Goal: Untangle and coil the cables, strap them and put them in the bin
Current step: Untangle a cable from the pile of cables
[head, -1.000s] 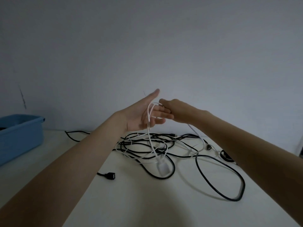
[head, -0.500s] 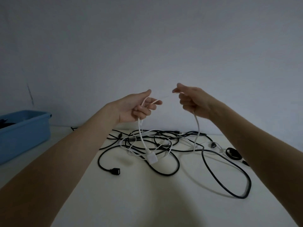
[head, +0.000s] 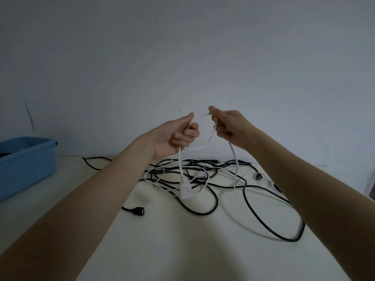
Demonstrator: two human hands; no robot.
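Both hands are raised above the table with a white cable (head: 233, 157) strung between them. My left hand (head: 178, 134) grips a small coil of it, and the white plug end (head: 185, 191) hangs below that hand. My right hand (head: 229, 128) pinches the cable at thumb and forefinger; the rest drops from it to the table. Under the hands lies a tangle of black cables (head: 205, 207) mixed with thin white ones. The blue bin (head: 26, 169) stands at the left edge.
A black USB plug (head: 139, 211) lies loose in front of the tangle. One long black loop (head: 288, 238) reaches toward the front right. The pale table (head: 182, 250) meets a plain wall behind. A dark object shows inside the bin.
After the hands pulled apart from each other, the right hand came back closer to the left. A loop of white cable now hangs between them.
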